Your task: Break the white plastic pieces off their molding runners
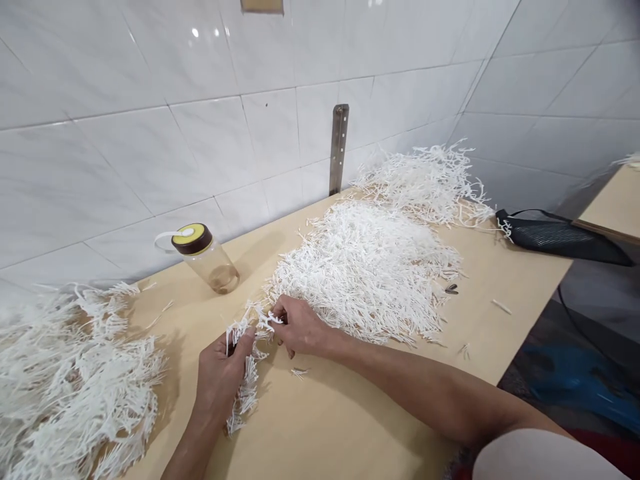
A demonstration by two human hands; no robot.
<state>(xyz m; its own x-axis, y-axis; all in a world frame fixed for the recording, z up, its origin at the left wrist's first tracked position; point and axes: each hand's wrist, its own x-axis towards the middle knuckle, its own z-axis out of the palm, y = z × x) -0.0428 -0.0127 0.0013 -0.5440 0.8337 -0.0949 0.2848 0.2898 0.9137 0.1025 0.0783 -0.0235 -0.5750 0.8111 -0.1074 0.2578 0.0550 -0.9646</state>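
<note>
My left hand (220,377) is closed around a white branching strip (246,397) with many thin prongs, part of which hangs below the fingers. At the strip's upper end, my right hand (300,327) pinches a white piece between thumb and fingers. Just beyond the right hand spreads a large heap of short, thin white pieces (370,267). To the left lies a big tangled pile of white branching strips (75,393). A few loose white bits (299,373) rest on the tan table (320,433) near my hands.
A clear bottle (213,270) with a dark and yellow lid stands near the tiled wall. Behind the heap is another tangle of white strands (425,180). A metal bracket (339,150) is upright against the wall. A black mesh bag (555,235) lies at the right edge.
</note>
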